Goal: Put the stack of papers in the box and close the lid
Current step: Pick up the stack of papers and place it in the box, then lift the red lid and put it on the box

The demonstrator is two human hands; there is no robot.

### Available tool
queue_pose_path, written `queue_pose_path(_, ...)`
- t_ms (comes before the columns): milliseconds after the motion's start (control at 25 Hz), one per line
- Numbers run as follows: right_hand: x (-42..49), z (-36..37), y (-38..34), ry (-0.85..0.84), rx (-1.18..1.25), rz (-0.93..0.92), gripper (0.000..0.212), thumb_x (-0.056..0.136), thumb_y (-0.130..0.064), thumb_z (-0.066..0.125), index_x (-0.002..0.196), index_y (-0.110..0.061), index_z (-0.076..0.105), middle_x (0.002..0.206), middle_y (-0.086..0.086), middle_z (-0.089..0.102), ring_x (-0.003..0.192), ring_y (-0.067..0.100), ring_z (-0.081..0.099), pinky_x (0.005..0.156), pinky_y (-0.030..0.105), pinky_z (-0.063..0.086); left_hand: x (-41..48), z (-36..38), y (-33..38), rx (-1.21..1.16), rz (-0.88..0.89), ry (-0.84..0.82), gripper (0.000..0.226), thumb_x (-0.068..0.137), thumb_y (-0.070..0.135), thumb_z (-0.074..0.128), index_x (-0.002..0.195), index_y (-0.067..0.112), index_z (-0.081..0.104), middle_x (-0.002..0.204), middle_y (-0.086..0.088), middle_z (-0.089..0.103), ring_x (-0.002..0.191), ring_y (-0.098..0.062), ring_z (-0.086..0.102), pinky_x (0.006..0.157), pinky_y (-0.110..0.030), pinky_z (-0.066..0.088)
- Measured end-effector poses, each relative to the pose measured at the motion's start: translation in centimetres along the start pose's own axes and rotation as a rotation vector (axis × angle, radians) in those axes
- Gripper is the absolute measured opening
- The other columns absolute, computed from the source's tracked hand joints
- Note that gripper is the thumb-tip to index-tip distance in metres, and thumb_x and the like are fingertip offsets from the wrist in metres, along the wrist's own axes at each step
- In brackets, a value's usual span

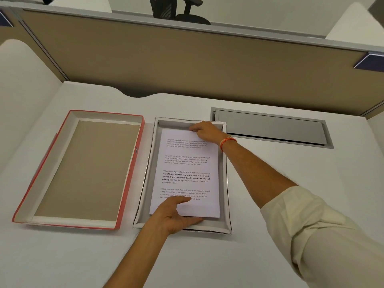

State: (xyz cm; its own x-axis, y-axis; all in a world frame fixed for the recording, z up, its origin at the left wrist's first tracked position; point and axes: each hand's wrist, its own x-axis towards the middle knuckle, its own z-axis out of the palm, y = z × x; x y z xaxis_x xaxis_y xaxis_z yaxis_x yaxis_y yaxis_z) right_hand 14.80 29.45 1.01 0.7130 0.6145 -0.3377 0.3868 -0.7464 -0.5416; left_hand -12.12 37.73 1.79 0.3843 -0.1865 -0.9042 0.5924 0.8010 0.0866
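A stack of printed white papers (186, 167) lies inside the shallow grey box (145, 179) at the middle of the desk. My left hand (176, 215) grips the stack's near edge, thumb on top and fingers under it. My right hand (204, 130) holds the stack's far edge by the box's back wall. The red-edged lid (83, 169) lies upside down on the desk just left of the box, its brown inside facing up.
A grey cable hatch (270, 127) is set into the white desk right of the box. A tan partition (187, 59) runs along the back. An office chair (178, 9) stands beyond it.
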Motion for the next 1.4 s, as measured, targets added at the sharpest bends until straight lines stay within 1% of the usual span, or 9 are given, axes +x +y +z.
queue_pose_path(280, -0.5, -1.0, -0.9, -0.073, -0.063, -0.006, 0.038, 0.098, -0.002, 0.035, 0.127, -0.004, 0.06, 0.133, 0.016, 0.059, 0.121, 0.034, 0.054, 0.107, 0.042, 0.043, -1.1, 0.3, -0.1, 0.025, 0.016, -0.045, 0.049, 0.075, -0.004, 0.074, 0.114, 0.019, 0.055, 0.129, -0.023, 0.055, 0.113, -0.055, 0.055, 0.087, -0.074, 0.046)
queue_pose_path(400, -0.7, -2.0, -1.7, -0.049, -0.039, 0.006, 0.044, 0.096, 0.001, 0.035, 0.136, -0.006, 0.053, 0.141, 0.013, 0.053, 0.13, 0.033, 0.048, 0.113, 0.041, 0.036, -2.3, 0.1, 0.4, 0.059, 0.009, -0.147, 0.061, 0.072, -0.006, 0.077, 0.122, 0.02, 0.054, 0.132, -0.023, 0.058, 0.116, -0.057, 0.054, 0.093, -0.076, 0.042)
queue_pose_path(520, -1.4, -1.8, -3.8, 0.042, 0.123, -0.007, 0.044, 0.099, -0.001, 0.036, 0.139, -0.009, 0.049, 0.143, 0.01, 0.053, 0.133, 0.027, 0.048, 0.112, 0.033, 0.035, -4.5, -0.8, 2.7, 0.114, -0.017, -0.305, 0.057, 0.079, -0.001, 0.075, 0.13, 0.01, 0.054, 0.132, -0.033, 0.057, 0.12, -0.057, 0.054, 0.099, -0.068, 0.044)
queue_pose_path(640, -2.5, 0.3, -6.9, 0.201, 0.365, 0.002, 0.039, 0.097, -0.007, 0.046, 0.135, -0.007, 0.053, 0.138, 0.012, 0.057, 0.123, 0.025, 0.056, 0.101, 0.03, 0.045, -6.6, -2.5, 6.6, 0.241, 0.115, -0.281, 0.056, 0.081, 0.01, 0.076, 0.127, -0.007, 0.05, 0.13, -0.037, 0.057, 0.12, -0.047, 0.059, 0.101, -0.054, 0.049)
queue_pose_path(760, -4.1, 3.7, -10.1, 0.311, 0.655, 0.057, 0.043, 0.091, -0.015, 0.063, 0.133, -0.007, 0.054, 0.135, 0.011, 0.059, 0.111, 0.02, 0.06, 0.09, 0.025, 0.047, -7.8, -4.7, 10.6, 0.289, 0.499, -0.158, 0.037, 0.083, 0.014, 0.069, 0.112, -0.005, 0.057, 0.125, -0.031, 0.064, 0.112, -0.037, 0.068, 0.096, -0.044, 0.056)
queue_pose_path(960, -6.2, 9.5, -14.7, 0.324, 0.92, 0.121, 0.059, 0.084, -0.019, 0.074, 0.137, -0.008, 0.049, 0.136, 0.009, 0.057, 0.123, 0.019, 0.057, 0.097, 0.019, 0.045, -8.9, -9.8, 15.9, 0.525, 1.048, 0.219, 0.049, 0.083, 0.022, 0.076, 0.125, 0.009, 0.053, 0.121, -0.01, 0.068, 0.113, -0.025, 0.066, 0.1, -0.04, 0.05)
queue_pose_path(1040, -6.4, 11.2, -16.1, 0.319, 0.947, 0.125, 0.064, 0.082, -0.016, 0.076, 0.138, -0.006, 0.048, 0.138, 0.011, 0.056, 0.126, 0.022, 0.055, 0.104, 0.024, 0.046, -8.8, -12.0, 17.6, 0.592, 1.143, 0.338, 0.043, 0.085, 0.021, 0.074, 0.122, 0.014, 0.054, 0.12, -0.004, 0.068, 0.113, -0.02, 0.065, 0.097, -0.035, 0.05)
queue_pose_path(1240, -6.0, 14.3, -19.0, 0.264, 0.927, 0.141, 0.072, 0.081, -0.011, 0.077, 0.144, -0.008, 0.04, 0.147, 0.011, 0.047, 0.135, 0.025, 0.048, 0.109, 0.03, 0.042, -8.1, -17.3, 20.8, 0.773, 1.283, 0.537, 0.045, 0.083, 0.008, 0.075, 0.123, 0.013, 0.055, 0.129, -0.01, 0.062, 0.122, -0.028, 0.058, 0.105, -0.041, 0.046)
queue_pose_path(1400, -5.6, 16.4, -20.2, 0.257, 0.927, 0.168, 0.077, 0.08, -0.011, 0.077, 0.146, -0.01, 0.037, 0.147, 0.006, 0.046, 0.135, 0.021, 0.046, 0.107, 0.026, 0.041, -7.8, -20.8, 22.8, 0.981, 1.258, 0.765, 0.057, 0.082, 0.013, 0.076, 0.134, 0.015, 0.052, 0.14, -0.012, 0.056, 0.129, -0.035, 0.053, 0.106, -0.051, 0.044)
